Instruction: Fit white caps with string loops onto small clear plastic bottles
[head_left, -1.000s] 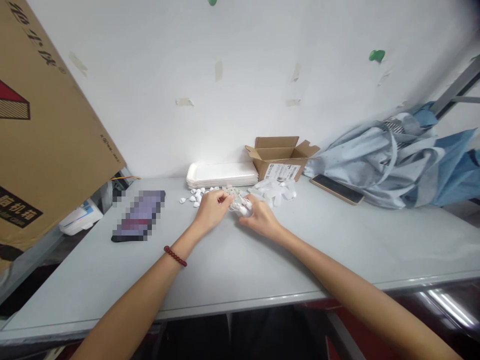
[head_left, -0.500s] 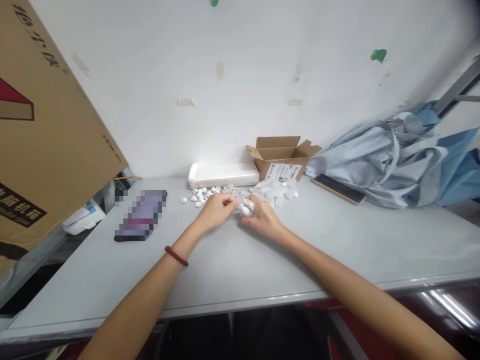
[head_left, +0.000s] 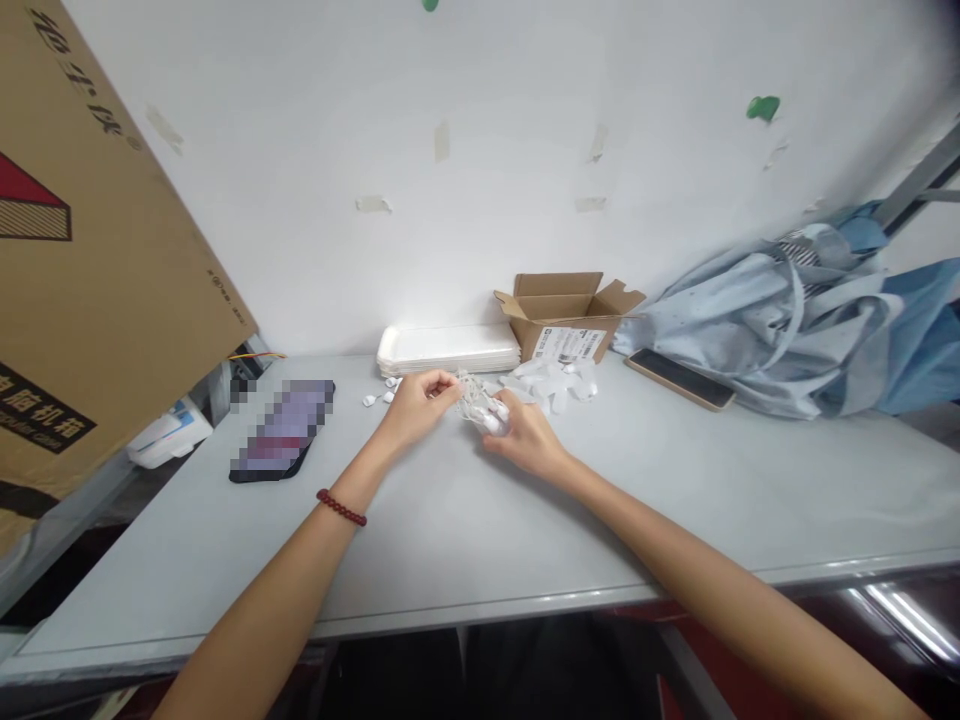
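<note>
Both my hands meet over a tangled white cord bundle (head_left: 478, 405) strung with small white pieces. My left hand (head_left: 416, 408) pinches its left end between thumb and fingers. My right hand (head_left: 529, 437) grips the right end, partly hiding it. Just beyond the bundle lies a heap of translucent white pieces (head_left: 551, 385). Several small white pieces (head_left: 379, 398) are scattered by my left hand, and that hand covers part of them.
Behind my hands stand a stack of white trays (head_left: 448, 348) and an open cardboard box (head_left: 566, 340). A phone (head_left: 679, 380) lies by a blue cloth bag (head_left: 780, 335). A pixelated dark object (head_left: 281, 432) lies on the grey table (head_left: 480, 540), below a large leaning carton (head_left: 97, 230).
My left hand has moved up and left, now covering most of the small white pieces. The bundle has shifted little. The view has drifted slightly.
</note>
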